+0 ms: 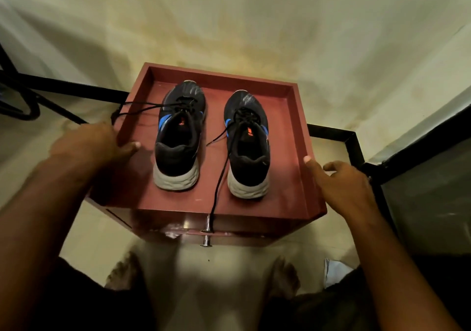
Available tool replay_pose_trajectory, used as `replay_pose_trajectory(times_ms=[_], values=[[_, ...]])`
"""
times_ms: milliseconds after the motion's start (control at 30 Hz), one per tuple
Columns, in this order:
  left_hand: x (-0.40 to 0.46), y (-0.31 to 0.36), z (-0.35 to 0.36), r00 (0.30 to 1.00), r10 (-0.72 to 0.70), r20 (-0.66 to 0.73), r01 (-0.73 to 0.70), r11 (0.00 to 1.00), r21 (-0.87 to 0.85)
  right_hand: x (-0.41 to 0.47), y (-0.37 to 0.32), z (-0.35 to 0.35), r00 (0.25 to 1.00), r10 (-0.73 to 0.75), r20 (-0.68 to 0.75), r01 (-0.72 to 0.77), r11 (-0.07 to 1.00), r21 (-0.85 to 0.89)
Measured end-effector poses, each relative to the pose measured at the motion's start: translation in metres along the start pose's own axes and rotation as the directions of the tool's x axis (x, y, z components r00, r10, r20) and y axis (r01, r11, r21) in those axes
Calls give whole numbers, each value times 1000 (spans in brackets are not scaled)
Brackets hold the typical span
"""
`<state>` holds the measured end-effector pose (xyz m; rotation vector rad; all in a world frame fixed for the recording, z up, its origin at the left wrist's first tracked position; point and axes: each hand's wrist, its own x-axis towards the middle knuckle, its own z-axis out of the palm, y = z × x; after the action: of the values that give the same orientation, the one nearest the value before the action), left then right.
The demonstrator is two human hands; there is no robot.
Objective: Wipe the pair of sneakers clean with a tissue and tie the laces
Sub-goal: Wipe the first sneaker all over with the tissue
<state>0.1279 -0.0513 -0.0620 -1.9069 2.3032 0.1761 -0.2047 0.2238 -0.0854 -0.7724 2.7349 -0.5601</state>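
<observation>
Sneakers sit between both hands — left hand, right hand.

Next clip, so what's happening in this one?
A person stands over a red-brown cabinet whose railed top holds a pair of dark sneakers: the left sneaker and the right sneaker, heels toward the camera. Both are unlaced; one lace trails over the front edge, another hangs over the left rail. The left hand grips the left rail and the right hand rests at the right rail. No tissue shows, so wiping has not begun.
</observation>
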Motion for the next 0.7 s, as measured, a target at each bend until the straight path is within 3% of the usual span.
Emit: replay_pose_trajectory(times_ms=[100,233,533,700], values=[[7,11,-3,995,8,100,-11,999,31,8,-1,8,988,-5,152,36,979,-199],[7,13,-9,998,0,59,-2,999,48,17,-5,13,988,18,156,46,914,-402],[-11,6,-2,1000,-6,25,5,998,66,23,-11,7,974,76,215,21,908,-419],[-7,13,-3,998,-13,59,6,993,122,22,-2,10,976,30,216,56,922,-382]])
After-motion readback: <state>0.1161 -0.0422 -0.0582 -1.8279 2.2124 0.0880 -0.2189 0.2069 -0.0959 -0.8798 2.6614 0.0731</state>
